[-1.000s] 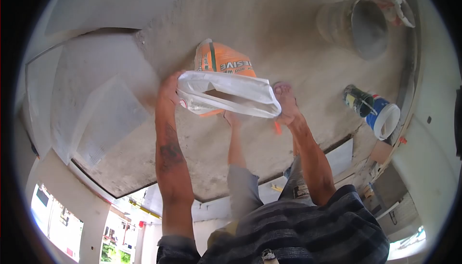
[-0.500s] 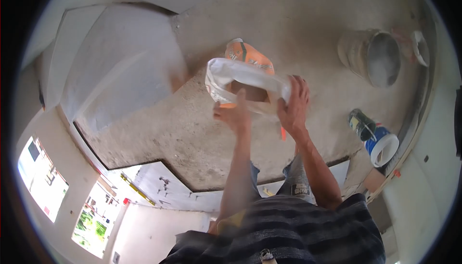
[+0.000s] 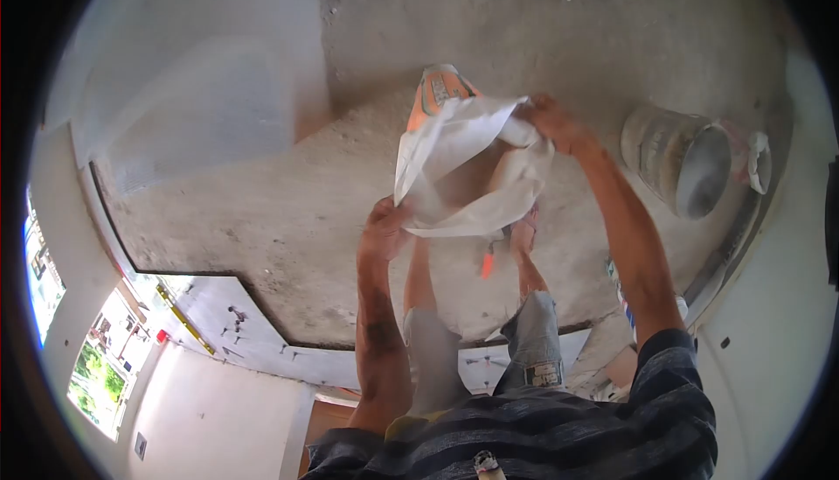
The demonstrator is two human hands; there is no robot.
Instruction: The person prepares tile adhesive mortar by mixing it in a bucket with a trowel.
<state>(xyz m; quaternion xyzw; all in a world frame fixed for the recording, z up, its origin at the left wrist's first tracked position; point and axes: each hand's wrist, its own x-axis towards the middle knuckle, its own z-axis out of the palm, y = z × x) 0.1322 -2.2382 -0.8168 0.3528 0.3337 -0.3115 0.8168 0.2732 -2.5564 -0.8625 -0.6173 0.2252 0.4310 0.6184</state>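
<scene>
An orange and white sack (image 3: 447, 91) stands on the floor between my feet, its white mouth pulled up and wide. Inside it is brownish-grey, and the contents are too blurred to name. My left hand (image 3: 382, 228) is closed on the near left edge of the sack's mouth. On the far right edge, my right hand (image 3: 557, 123) grips the same rim with bent fingers. Just below the sack, a tool with a red-orange handle (image 3: 487, 263) lies near my right foot; the sack hides its other end.
To the right stands a dusty bucket (image 3: 651, 152), with another white-rimmed container (image 3: 759, 163) beside it. Large grey slabs (image 3: 210, 113) lie at left. Laid tiles (image 3: 262, 327) with a yellow spirit level (image 3: 185, 318) border the bare concrete floor (image 3: 262, 235). My right arm partly hides other containers.
The sack's rim, thick and bunched before, is now stretched up and wider. My left hand has moved left and down along it, my right hand up to the far corner. The view has shifted.
</scene>
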